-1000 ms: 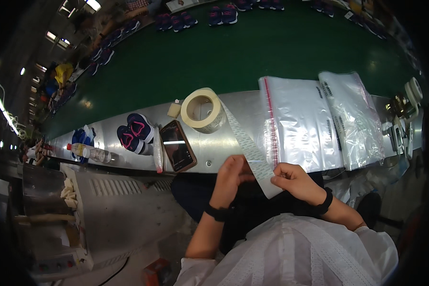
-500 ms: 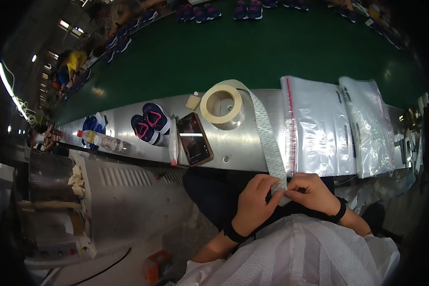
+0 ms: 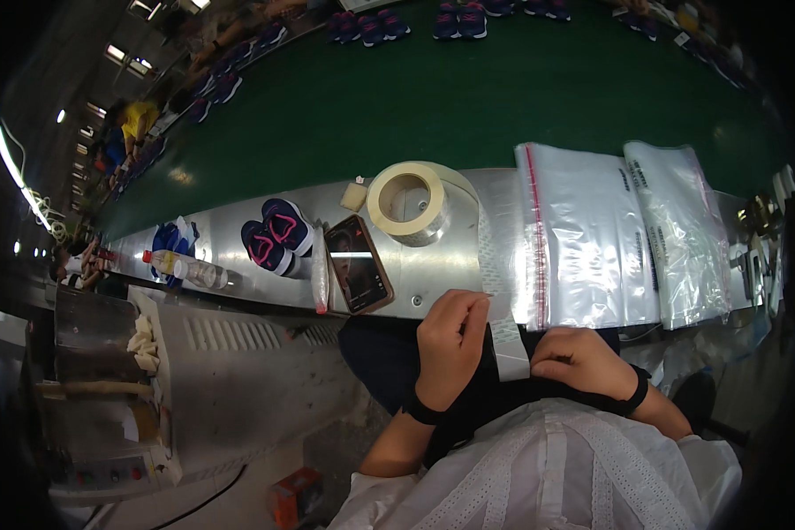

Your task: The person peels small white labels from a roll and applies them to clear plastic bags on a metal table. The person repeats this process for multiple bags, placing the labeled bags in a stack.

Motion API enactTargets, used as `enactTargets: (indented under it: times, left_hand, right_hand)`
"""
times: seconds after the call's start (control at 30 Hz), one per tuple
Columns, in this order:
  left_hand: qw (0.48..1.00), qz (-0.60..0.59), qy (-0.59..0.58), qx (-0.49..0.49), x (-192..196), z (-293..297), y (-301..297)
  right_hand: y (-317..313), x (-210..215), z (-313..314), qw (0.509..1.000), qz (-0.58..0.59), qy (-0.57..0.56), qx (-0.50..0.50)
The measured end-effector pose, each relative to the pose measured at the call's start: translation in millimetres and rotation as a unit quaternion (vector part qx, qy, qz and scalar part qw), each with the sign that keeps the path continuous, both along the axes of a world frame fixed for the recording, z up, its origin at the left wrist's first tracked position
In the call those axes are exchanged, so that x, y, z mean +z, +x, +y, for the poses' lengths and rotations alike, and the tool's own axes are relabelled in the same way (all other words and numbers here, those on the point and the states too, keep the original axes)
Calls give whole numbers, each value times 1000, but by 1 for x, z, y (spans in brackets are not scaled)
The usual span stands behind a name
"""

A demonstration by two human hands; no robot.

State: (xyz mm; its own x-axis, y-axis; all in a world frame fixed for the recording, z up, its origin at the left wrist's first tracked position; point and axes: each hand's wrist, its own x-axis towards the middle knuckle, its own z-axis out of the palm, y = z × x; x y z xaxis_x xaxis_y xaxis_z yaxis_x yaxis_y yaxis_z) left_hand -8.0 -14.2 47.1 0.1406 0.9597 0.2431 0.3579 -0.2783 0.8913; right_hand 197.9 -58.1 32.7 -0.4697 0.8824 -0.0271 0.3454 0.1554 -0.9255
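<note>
Tape is what we have in hand: a white strip (image 3: 503,329) runs down from the big roll (image 3: 412,201) at upper centre of the frame to our lap at lower centre. Our left hand (image 3: 450,340) pinches the strip's edge between thumb and fingertips, fingers curled together. Our right hand (image 3: 581,360) is closed in a loose fist at the strip's lower end; whether it grips the end we cannot tell, since the knuckles hide it.

To work this strip well, we judge it best to keep it taut and flat between the two hands, let it pay straight off the roll rather than twist, and keep the sticky face away from our dark sleeves and white top.

Around it, on the metal bench (image 3: 450,256): a phone (image 3: 359,276) lies just left of the strip, with a pair of small navy and pink shoes (image 3: 276,234) further left and a plastic bottle (image 3: 185,270) beyond. Two stacks of clear bags (image 3: 592,234) lie right of the strip, the nearer with a red seal line. That nearer stack sits just beside the tape and could catch on it. A green conveyor belt (image 3: 468,97) fills the upper frame.
</note>
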Motion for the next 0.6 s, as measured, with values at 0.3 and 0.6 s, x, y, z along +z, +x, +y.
enactTargets:
  times: [0.3, 0.6]
  left_hand:
    - [952, 199, 83, -218, -40, 1, 41]
    - [953, 118, -100, -259, -15, 18, 33]
  right_hand:
    - [11, -37, 42, 847, -300, 313, -309]
    - [35, -51, 42, 903, -121, 224, -347]
